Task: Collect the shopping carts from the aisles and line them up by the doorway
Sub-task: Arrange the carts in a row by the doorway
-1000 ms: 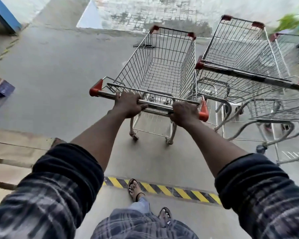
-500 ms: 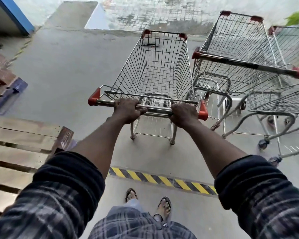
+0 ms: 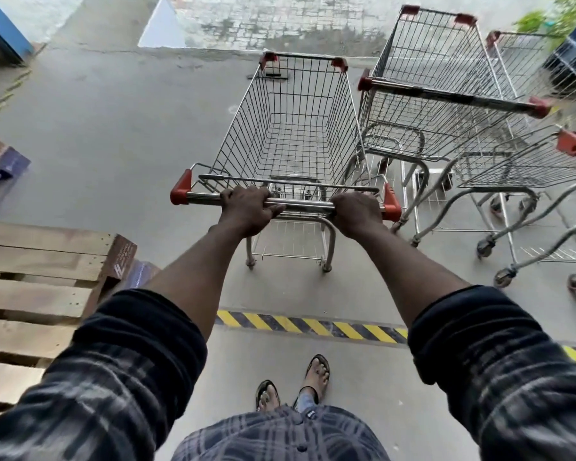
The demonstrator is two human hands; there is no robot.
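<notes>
Left hand [image 3: 246,209] and right hand [image 3: 354,212] both curled round steel handle bar [image 3: 301,203] of wire cart [image 3: 298,141], centre frame. Parked carts [image 3: 441,94] just beside at 2 o'clock. Wooden pallet [image 3: 40,261] at 8 o'clock (block stamp illegible). Striped tape [image 3: 308,327] at 6 o'clock.

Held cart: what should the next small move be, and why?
Probably a short push straight ahead. Left hand and right hand both grip the handle of the held cart, which stands beside the parked cart on its right; that handle sits nearer the person than the parked cart's bar, so the row is not yet even.
</notes>
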